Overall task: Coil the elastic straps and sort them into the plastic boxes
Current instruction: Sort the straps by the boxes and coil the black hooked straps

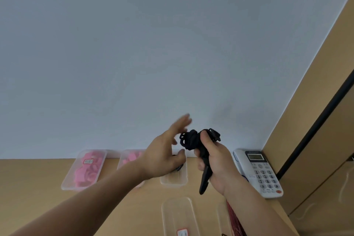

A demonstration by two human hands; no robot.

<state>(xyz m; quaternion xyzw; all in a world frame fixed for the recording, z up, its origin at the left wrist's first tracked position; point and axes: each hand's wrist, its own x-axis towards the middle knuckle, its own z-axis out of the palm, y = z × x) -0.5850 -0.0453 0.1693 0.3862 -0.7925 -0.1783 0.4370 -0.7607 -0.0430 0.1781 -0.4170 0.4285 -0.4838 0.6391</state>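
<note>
Right hand (214,163): fist wrapped round the black strap (189,140), held up off the tabletop (38,178). The bunched coil sits above the thumb with a clip at its top. Loose tail (204,182) hangs out under the fist, pointing down. Bundle's long axis is roughly vertical.

Left hand (164,153): spread, fingers straight, holding nothing, blurred. It's just left of the coil, fingertips about level with it. Can't tell if they touch.

Key relation: the coil lies directly right of the left hand, and the tail lies below the right hand, on the far side of the fist. The left hand is the free one and nearer the coil. Judgement: the coil isn't finished while the tail hangs loose. The next wrap probably needs the left hand to take the tail or steady the coil.

Clear box (173,181) sits right below both hands, likely the drop target, with a dark item in it partly hidden. Pink boxes (102,165) are further left. Near box (178,212) is closer to the person. Phone (262,172) is right of the right hand.
</note>
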